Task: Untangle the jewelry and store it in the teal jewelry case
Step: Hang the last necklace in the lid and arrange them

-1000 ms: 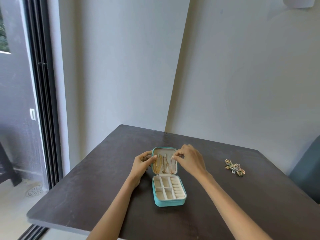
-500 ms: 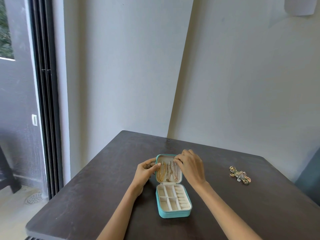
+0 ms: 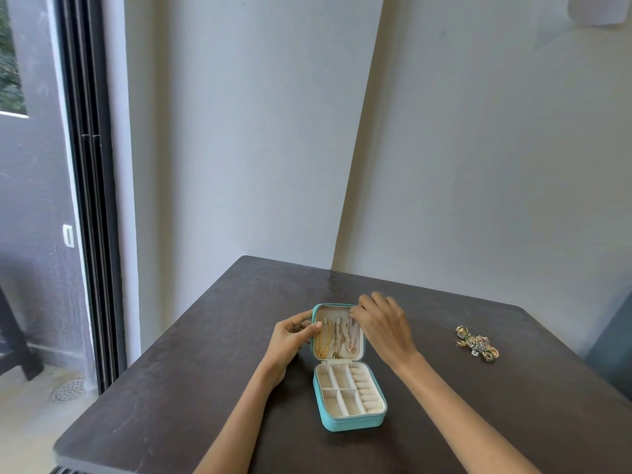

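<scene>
Jewelry case: small teal zip-round jewelry case lies open near the middle of the dark table, base toward the person, lid propped up on the far side.
Lid lining: cream panel carries three hanging chains, a gold chain on the left and two finer chains with pendants beside it; hooks too small to confirm.
Base: cream divided compartments and ring rolls show nothing stored.
Left hand: left hand grips the lid's left edge, thumb on the inner lining beside the gold chain, fingers behind.
Right hand: right hand is curled at the lid's upper right corner, fingertips at the top of the right-hand chain; whether it pinches the chain cannot be told.
Step in hand (judgement): seating the last chain at the top of the lid.
Method advised: brace the lid firmly with the left hand; let the chain hang straight and apart from its neighbours so it does not re-tangle.
Remaining: cluster of gold and stone-set pieces lies well apart on the right of the dark brown tabletop, not yet stored.
</scene>
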A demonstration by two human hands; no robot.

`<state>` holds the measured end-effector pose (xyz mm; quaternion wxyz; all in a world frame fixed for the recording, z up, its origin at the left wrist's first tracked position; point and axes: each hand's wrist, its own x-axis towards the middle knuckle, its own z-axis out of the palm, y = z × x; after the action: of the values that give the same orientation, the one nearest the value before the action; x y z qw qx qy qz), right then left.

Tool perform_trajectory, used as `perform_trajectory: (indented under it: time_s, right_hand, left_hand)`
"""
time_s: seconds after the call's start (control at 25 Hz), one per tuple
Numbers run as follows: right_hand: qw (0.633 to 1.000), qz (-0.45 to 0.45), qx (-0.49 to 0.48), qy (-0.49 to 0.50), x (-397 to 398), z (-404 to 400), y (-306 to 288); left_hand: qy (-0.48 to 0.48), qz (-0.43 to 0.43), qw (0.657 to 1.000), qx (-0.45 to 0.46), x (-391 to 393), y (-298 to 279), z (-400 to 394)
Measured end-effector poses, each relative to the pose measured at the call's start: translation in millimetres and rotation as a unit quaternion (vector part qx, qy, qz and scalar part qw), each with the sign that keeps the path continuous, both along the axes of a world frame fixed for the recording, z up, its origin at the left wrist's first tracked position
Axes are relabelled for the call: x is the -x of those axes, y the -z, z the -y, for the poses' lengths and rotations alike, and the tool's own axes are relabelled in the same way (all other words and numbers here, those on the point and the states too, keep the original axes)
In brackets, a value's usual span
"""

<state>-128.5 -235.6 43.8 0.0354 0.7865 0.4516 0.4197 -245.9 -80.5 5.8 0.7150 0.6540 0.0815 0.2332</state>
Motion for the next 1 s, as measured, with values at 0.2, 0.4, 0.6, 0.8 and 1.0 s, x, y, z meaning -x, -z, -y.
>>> perform_trajectory:
  time_s: [0.2,0.4,0.6,0.8,1.0]
  right_hand:
    - [0.998,0.055,0.042,0.007,-4,-1,-4]
    - [0.999,0.029,0.033,-0.016,-6,1,-6]
    - [0.999,0.002,0.027,-0.036,-9,2,-7]
    - [0.995,-0.001,0.05,-0.086,-11,3,-14]
    - [0.994,-0.03,0.024,-0.101,-8,4,-15]
  left_hand:
    - [0.006,0.004,1.0,0.002,3,-1,2]
    - [0.008,0.001,1.0,0.002,3,-2,0]
    - [0.009,0.002,1.0,0.0,4,-2,0]
    - [0.009,-0.001,1.0,0.0,3,-1,1]
    - [0.007,-0.002,1.0,-0.001,2,-1,1]
